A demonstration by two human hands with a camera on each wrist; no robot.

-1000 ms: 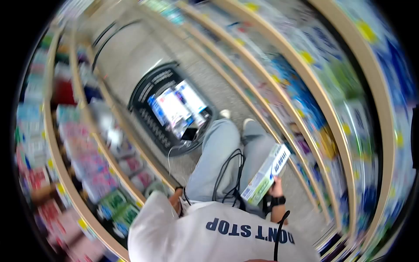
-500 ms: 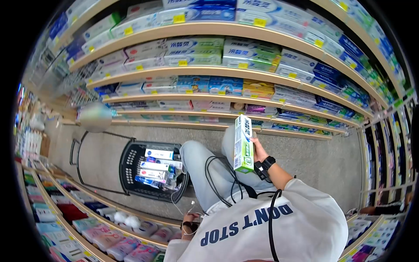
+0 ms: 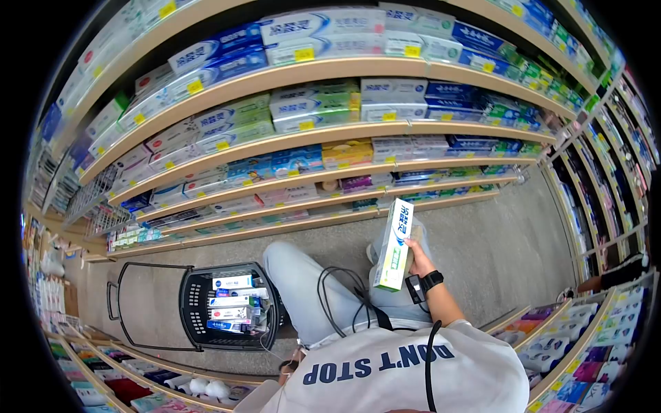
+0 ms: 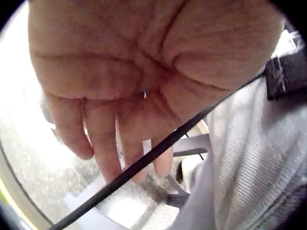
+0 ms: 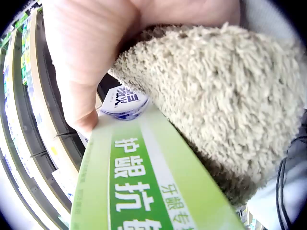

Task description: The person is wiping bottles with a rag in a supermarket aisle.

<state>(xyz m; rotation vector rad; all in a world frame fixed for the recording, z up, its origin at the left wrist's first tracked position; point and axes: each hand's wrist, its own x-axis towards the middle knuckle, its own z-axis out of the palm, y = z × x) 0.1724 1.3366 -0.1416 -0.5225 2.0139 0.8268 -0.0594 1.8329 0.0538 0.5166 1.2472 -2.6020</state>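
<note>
A white and green box with blue lettering (image 3: 395, 237) stands tilted over the person's lap, gripped by the right hand (image 3: 421, 261). The right wrist view shows the thumb of that hand (image 5: 84, 62) against the box (image 5: 144, 177), and a shaggy beige thing (image 5: 216, 96) right beside it below the palm; whether the hand holds that too, I cannot tell. My left hand (image 4: 144, 72) hangs with relaxed fingers and holds nothing, a black cord (image 4: 158, 148) crossing in front of it. In the head view it is mostly hidden by the sleeve at the lower middle.
A black basket (image 3: 186, 313) with several boxes (image 3: 231, 301) stands on the grey floor (image 3: 330, 237) left of the knees, its handle folded out leftward. Shelves of boxed goods (image 3: 330, 131) run across the front; more shelves stand at the right and behind. Black cords loop over the lap.
The head view has turned, so the shelves and basket lie differently in it. The right hand still grips the box, which has tilted slightly. The left hand is less visible beside the sleeve.
</note>
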